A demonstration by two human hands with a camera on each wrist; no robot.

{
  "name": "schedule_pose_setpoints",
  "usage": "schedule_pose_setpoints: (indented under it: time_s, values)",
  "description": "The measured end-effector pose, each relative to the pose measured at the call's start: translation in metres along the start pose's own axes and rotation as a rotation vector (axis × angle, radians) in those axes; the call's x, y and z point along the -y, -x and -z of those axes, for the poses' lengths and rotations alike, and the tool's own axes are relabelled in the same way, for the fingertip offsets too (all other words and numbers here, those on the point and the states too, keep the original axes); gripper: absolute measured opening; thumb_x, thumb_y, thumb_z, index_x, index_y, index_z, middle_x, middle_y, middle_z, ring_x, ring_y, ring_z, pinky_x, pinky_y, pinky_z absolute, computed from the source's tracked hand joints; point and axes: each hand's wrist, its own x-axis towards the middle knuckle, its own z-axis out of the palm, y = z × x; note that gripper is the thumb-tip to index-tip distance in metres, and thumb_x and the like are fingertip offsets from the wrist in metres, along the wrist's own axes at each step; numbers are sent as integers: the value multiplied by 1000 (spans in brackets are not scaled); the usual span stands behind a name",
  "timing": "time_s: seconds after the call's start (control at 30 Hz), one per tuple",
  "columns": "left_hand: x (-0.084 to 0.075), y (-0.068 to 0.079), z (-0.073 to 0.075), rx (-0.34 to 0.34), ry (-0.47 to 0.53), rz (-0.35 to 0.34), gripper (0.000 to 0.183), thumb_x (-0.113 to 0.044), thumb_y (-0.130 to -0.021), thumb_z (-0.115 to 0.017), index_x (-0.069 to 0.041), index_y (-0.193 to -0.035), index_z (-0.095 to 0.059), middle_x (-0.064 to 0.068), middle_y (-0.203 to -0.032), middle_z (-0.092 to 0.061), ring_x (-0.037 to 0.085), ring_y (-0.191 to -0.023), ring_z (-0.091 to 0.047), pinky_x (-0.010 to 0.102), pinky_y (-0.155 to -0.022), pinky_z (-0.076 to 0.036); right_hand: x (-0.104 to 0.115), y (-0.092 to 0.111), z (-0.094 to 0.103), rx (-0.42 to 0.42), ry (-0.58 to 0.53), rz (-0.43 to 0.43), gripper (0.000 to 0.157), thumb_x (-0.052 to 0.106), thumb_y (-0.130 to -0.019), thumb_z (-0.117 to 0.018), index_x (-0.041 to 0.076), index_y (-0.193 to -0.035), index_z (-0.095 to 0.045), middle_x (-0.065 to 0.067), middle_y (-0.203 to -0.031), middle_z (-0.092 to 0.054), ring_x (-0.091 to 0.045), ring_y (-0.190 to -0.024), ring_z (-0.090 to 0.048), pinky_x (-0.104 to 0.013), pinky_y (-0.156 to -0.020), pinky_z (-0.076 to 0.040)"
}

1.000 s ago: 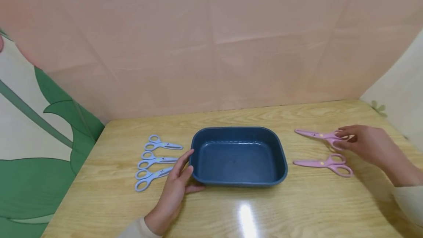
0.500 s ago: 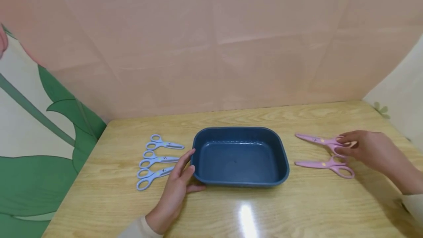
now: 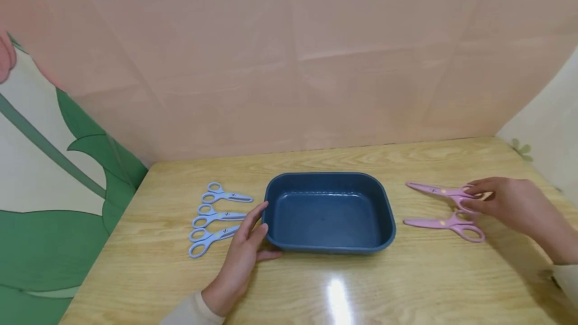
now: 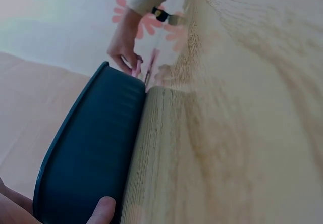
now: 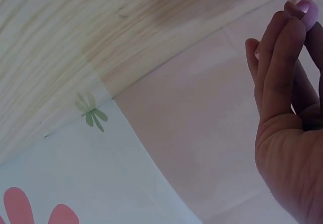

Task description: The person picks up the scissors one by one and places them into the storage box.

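Fingers of the left hand (image 3: 240,252) rest against the left end of a dark blue plastic bin (image 3: 329,219), fairly straight, with the tips at its rim and near corner. In the left wrist view a fingertip lies on the bin's outer wall (image 4: 91,143). My right hand (image 3: 515,202) pinches the handle loops of the farther pair of pink scissors (image 3: 444,191), its covered tip pointing left. A second pair of pink scissors (image 3: 440,223) lies just nearer, handles close to the first. The right wrist view shows only part of the pink handle (image 5: 309,14) at the fingers (image 5: 282,57).
Three pairs of light blue scissors lie in a column left of the bin: a far pair (image 3: 226,196), a middle pair (image 3: 219,215) and a near pair (image 3: 209,239). The wood-grain table (image 3: 361,290) meets a pinkish cloth backdrop (image 3: 293,89) behind.
The right hand has drawn the farther pink scissors slightly nearer, so their handle now overlaps the other pink pair's handle in view. The left hand and the bin stay in place.
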Motion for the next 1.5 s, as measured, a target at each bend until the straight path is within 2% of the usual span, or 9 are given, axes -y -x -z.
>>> schedule_pose_setpoints:
  time_s: [0.2,0.43,0.5,0.63,0.73,0.9,1.1,1.5]
  values:
    - [0,-1,-1,1,1,1,49,-10,-106,-40,-18,-154,-35,7,-166,-20,38,-141,-40,46,-79,-62,0,3,2,-39,10,4,38,30,-71,-86,9,-101,-78,-4,-82,-78,12,-53,-46,-21,-45,-33]
    - [-1,0,-2,8,-6,-10,49,-11,-106,-40,-17,-155,-34,9,-166,-19,39,-141,-39,46,-79,-62,1,6,5,-57,3,-17,42,34,-74,-84,9,-107,-77,-6,-88,-78,0,-44,-24,-23,-43,-24]
    - [-1,0,-2,8,-3,-6,49,-11,-107,-40,-17,-155,-34,9,-166,-19,39,-142,-39,46,-79,-62,0,6,6,-75,6,-10,41,35,-72,-85,11,-105,-78,-6,-88,-78,1,-43,-24,-23,-42,-23]
    - [-2,1,-2,8,-5,-5,50,-11,-107,-39,-18,-156,-32,10,-166,-18,39,-141,-40,46,-80,-62,1,4,8,-79,4,-15,39,37,-72,-85,13,-102,-79,-3,-85,-78,11,-48,-39,-22,-42,-27]
    - [-2,1,-2,6,-9,-5,50,-11,-107,-39,-18,-156,-32,10,-166,-19,38,-140,-41,46,-80,-62,3,4,9,-62,-5,-38,40,39,-74,-84,13,-103,-78,-3,-86,-78,15,-56,-45,-23,-42,-30]
    - [-1,0,-1,0,-7,5,50,-11,-107,-40,-20,-155,-33,8,-166,-20,37,-138,-45,45,-80,-62,5,4,12,-62,2,-35,43,41,-74,-84,13,-106,-77,-5,-90,-78,12,-53,-40,-23,-43,-28]
    - [0,-1,0,2,-3,14,50,-11,-107,-39,-22,-155,-33,6,-166,-20,37,-139,-44,45,-81,-62,8,5,14,-71,18,-29,41,40,-76,-83,13,-107,-77,-6,-92,-78,-1,-43,-22,-24,-42,-23]
    - [1,-2,-1,5,30,14,50,-11,-106,-40,-20,-155,-33,8,-166,-20,37,-144,-37,46,-81,-62,14,6,17,-60,4,-30,42,38,-75,-83,12,-108,-77,-7,-91,-78,-2,-43,-18,-23,-40,-23]
